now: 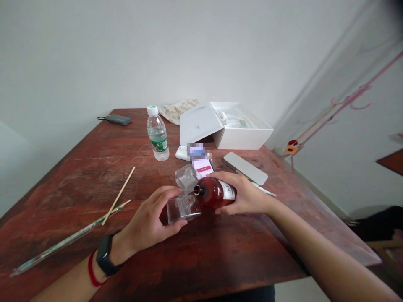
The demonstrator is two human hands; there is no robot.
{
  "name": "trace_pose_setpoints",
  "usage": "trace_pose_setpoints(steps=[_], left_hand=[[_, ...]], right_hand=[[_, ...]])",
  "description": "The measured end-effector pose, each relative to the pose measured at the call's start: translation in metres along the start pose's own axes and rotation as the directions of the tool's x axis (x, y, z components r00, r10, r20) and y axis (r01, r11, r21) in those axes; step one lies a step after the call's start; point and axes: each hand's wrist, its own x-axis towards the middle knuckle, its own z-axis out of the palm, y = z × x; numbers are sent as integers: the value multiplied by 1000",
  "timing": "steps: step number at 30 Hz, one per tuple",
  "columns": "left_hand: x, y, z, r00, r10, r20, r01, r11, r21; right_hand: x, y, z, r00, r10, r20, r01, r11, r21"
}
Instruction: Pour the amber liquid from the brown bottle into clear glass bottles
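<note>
In my right hand is an amber bottle with a white label, tipped on its side. Its uncapped mouth points left, over the edge of a clear plastic container. My left hand grips that container from the left, fingers at the far side and thumb in front. The container's hinged clear lid lies folded back beyond it. Whether any liquid leaves the bottle cannot be made out. A lit phone lies just behind the lid.
A water bottle stands behind my left hand. An open white box, a grey case and a power bank sit farther back. Chopsticks and a long plastic wrapper lie on the left of the wooden table.
</note>
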Motion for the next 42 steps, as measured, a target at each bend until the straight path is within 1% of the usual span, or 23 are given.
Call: trace_pose_setpoints(steps=[15, 20, 25, 29, 35, 42], left_hand=[[-3, -2, 2, 1000, 27, -1, -27, 1000, 5], [-2, -1, 3, 1000, 22, -14, -22, 1000, 7], [-2, 0, 2, 999, 34, -1, -34, 999, 18], [-3, 0, 1, 999, 33, 2, -33, 999, 19], [-3, 0, 2, 999, 32, 11, -32, 999, 1], [-2, 2, 2, 1000, 19, -1, -19, 1000, -9]], right_hand=[[-1, -2, -4, 996, 23, 85, -20, 999, -46], [-2, -5, -6, 995, 5, 99, 4, 996, -90], [-2, -7, -7, 994, -16, 110, 31, 991, -133], [-3, -8, -8, 994, -18, 111, 36, 986, -162], [-5, -10, -9, 995, -37, 93, 59, 966, -253], [-5, -14, -9, 994, -61, 86, 83, 954, -290]])
